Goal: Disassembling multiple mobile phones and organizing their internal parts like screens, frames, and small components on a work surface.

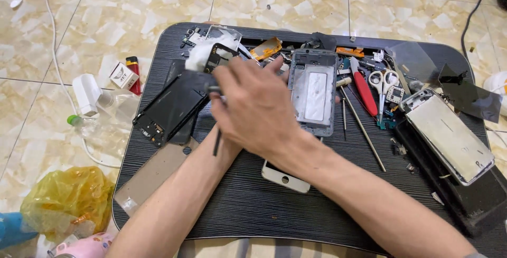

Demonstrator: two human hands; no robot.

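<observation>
Our right hand [253,107] lies over the left one, so the left hand [224,144] is mostly hidden and we cannot tell what it grips. The right fingers pinch a thin dark tool [216,115] that pokes down past the wrist, likely so the tip stays steady. Just beside it on the left lies a black phone panel [171,107], flat on the dark tray [253,210] so it won't slip. A grey phone frame [314,91] rests on the right, with scissors [383,86] and a red-handled screwdriver [364,91] close by.
</observation>
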